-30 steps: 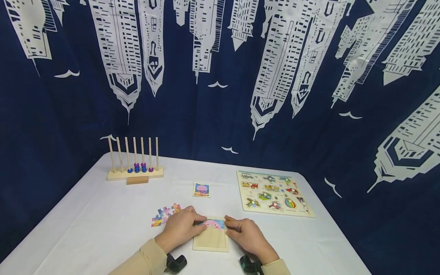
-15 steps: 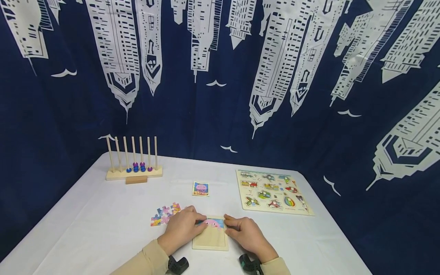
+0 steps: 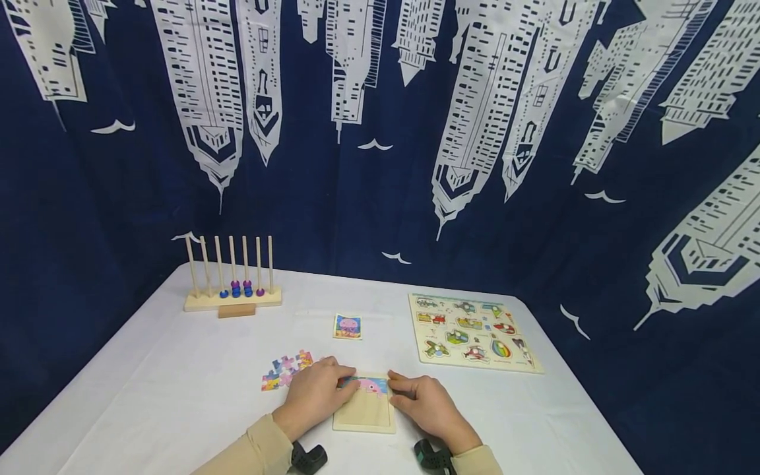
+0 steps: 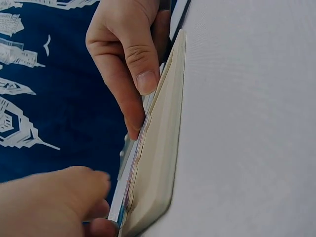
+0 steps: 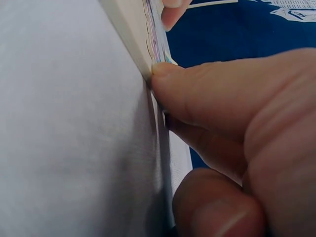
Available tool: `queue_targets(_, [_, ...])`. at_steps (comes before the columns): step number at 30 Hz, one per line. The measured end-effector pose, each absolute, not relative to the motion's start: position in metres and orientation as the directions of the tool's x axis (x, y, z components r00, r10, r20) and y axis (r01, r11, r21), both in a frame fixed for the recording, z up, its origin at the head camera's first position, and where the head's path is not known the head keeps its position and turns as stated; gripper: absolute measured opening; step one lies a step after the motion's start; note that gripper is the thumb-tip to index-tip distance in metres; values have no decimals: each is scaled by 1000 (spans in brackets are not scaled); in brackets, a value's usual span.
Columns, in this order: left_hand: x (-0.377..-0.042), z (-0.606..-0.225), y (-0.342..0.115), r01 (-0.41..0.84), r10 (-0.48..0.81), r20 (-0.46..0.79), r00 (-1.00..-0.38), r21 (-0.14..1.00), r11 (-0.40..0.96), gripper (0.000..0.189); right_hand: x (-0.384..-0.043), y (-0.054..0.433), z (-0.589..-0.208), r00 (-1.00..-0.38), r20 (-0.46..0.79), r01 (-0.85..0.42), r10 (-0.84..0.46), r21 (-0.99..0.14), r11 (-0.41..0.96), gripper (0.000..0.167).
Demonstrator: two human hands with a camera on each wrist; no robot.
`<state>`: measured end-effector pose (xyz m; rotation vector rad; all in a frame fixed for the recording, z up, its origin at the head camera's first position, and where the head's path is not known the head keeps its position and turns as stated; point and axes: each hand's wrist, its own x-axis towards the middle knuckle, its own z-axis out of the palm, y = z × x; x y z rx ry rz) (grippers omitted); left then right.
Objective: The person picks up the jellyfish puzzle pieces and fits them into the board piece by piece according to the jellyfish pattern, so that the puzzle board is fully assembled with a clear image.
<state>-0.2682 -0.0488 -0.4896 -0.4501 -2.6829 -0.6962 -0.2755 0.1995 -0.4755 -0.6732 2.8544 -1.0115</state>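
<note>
L hand [image 3: 315, 392] at puzzle tray [image 3: 363, 419], R hand [image 3: 430, 406] at edge; can't tell if pinching. Veh. board [image 3: 436, 333] print too tiny.

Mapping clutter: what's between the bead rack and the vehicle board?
A small picture card, apart from both bead rack and vehicle board; seen in the head view.

A small, square wooden tray [image 3: 363, 417] lies flat on the white counter [image 3: 148, 396], its raised rim enclosing mostly bare pale wood. Along its far edge, puzzle pieces [image 3: 374, 386] form a strip of pink creature on blue. Left of it, loose jigsaw pieces [image 3: 286, 377], pink, blue and yellow, lie clustered, partly hidden
</note>
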Motion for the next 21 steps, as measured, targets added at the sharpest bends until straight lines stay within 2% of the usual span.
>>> queue_targets(8, [-269,-471,-74,259,27,395,-918,546,797,10,-278,202,-476,-901,99,-389,-422,-614,687,34])
queue_targets(14, [-273,-445,-115,104,-127,273,-954,696,711,20,-280,203,-474,-900,94,-387,-426,-623,680,34])
queue_targets(17, [-269,-439,-130,76,-140,228,-964,736,672,25,-281,203,-475,-898,97,-390,-429,-624,677,34])
queue_targets(21, [-260,-445,-144,59,-128,196,-972,735,676,26,-280,203,-477,-900,92,-385,-426,-625,679,34])
